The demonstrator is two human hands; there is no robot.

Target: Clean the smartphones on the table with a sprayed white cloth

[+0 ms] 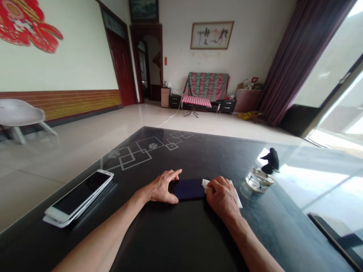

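Note:
A dark blue phone lies flat on the black table in front of me. My left hand steadies it at the left end, thumb along the near edge and fingers at the far edge. Over the phone's right end, my right hand is closed on a white tissue, pressing it to the surface; part of the tissue sticks out beyond the fingers. To the right stands a clear glass bottle with a black top. Stacked white phones lie on the left, the upper one screen up.
The black table has a printed pattern of squares and flowers at its far left. Another dark phone lies at the right edge. A white chair stands on the floor at left. Sunlight glares on the right side of the table.

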